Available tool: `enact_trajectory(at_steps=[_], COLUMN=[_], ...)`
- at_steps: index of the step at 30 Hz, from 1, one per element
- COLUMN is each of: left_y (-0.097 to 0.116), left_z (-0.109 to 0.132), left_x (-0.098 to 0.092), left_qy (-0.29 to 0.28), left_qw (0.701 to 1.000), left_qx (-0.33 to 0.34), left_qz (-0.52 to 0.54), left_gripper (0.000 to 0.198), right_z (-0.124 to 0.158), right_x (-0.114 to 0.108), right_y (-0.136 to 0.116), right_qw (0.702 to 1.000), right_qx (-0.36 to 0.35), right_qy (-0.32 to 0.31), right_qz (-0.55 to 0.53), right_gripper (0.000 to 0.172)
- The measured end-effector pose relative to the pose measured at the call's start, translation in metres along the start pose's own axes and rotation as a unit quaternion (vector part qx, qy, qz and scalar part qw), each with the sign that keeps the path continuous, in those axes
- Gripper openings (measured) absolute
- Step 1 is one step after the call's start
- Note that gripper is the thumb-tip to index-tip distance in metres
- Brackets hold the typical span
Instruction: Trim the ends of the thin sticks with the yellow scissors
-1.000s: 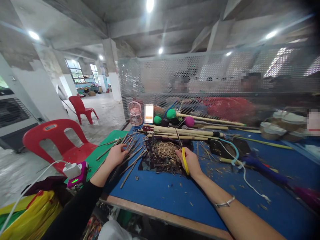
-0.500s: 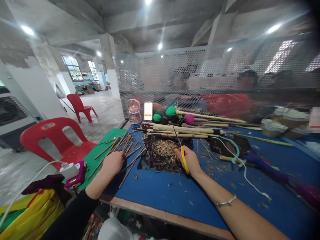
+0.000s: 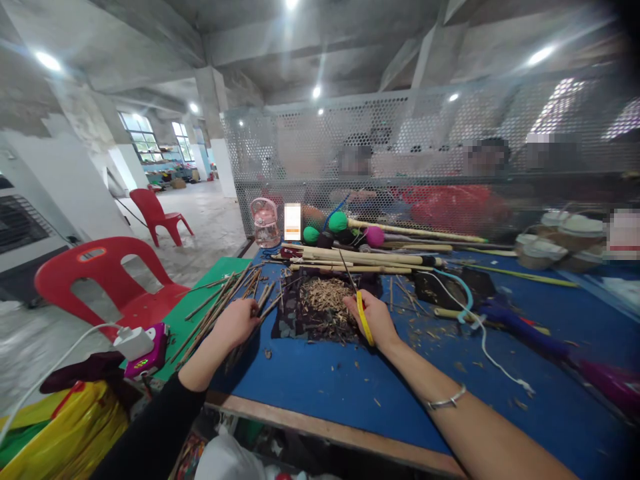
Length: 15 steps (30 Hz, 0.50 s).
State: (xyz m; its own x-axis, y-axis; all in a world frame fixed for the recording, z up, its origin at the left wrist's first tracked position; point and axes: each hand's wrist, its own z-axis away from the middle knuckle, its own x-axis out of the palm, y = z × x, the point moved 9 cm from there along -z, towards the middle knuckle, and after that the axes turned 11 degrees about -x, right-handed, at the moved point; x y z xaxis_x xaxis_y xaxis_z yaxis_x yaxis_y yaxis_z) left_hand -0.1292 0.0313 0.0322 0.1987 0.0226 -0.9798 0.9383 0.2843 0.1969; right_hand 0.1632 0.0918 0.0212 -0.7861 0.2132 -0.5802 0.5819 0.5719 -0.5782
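Thin brown sticks (image 3: 204, 325) lie in a loose bundle on the left of the blue table, partly over a green mat (image 3: 193, 310). My left hand (image 3: 239, 325) is closed around some of these sticks at their right side. The yellow-handled scissors (image 3: 364, 319) are in my right hand (image 3: 376, 320), their dark blades pointing up and away. Just left of that hand, a heap of chopped stick pieces (image 3: 325, 297) rests on a dark patterned cloth (image 3: 287, 320).
Pale long sticks (image 3: 370, 256) and a green ball (image 3: 338, 221) lie behind the cloth, before a perforated screen. A pink bottle (image 3: 266, 223) stands back left. A white cable (image 3: 487, 353) crosses the right side. People sit beyond the screen.
My left hand has moved slightly right, and the sticks by it have shifted and gathered closer together. My right hand still holds the scissors in nearly the same place.
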Motion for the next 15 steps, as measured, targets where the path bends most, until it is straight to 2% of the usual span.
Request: enact_trajectory(at_steps=[2, 5, 9, 10, 13, 15], left_y=[-0.011, -0.028, -0.03, -0.027, -0.018, -0.018], left_z=[-0.008, -0.016, -0.005, -0.001, 0.01, 0.013], left_x=[-0.001, -0.005, -0.013, -0.012, 0.001, 0.003], left_qy=[-0.01, 0.004, 0.06, 0.055, -0.008, -0.014], left_qw=[0.999, 0.998, 0.997, 0.998, 1.0, 1.0], left_qx=[0.003, -0.018, -0.029, -0.025, -0.008, -0.008], left_qz=[0.044, 0.057, 0.033, 0.028, 0.013, 0.02], left_gripper=[0.023, 0.025, 0.023, 0.025, 0.025, 0.024], right_z=[0.0, 0.0, 0.0, 0.0, -0.001, -0.001], right_x=[0.0, 0.002, 0.001, 0.001, 0.0, -0.001], right_y=[-0.001, -0.002, -0.003, -0.004, -0.006, -0.007], right_qw=[1.0, 1.0, 1.0, 1.0, 1.0, 1.0], right_qx=[-0.003, -0.006, -0.008, -0.01, -0.018, -0.02], right_qy=[-0.002, -0.009, -0.012, -0.013, -0.016, -0.016], right_qz=[0.002, 0.002, 0.005, 0.008, 0.015, 0.015], right_gripper=[0.041, 0.041, 0.041, 0.041, 0.041, 0.041])
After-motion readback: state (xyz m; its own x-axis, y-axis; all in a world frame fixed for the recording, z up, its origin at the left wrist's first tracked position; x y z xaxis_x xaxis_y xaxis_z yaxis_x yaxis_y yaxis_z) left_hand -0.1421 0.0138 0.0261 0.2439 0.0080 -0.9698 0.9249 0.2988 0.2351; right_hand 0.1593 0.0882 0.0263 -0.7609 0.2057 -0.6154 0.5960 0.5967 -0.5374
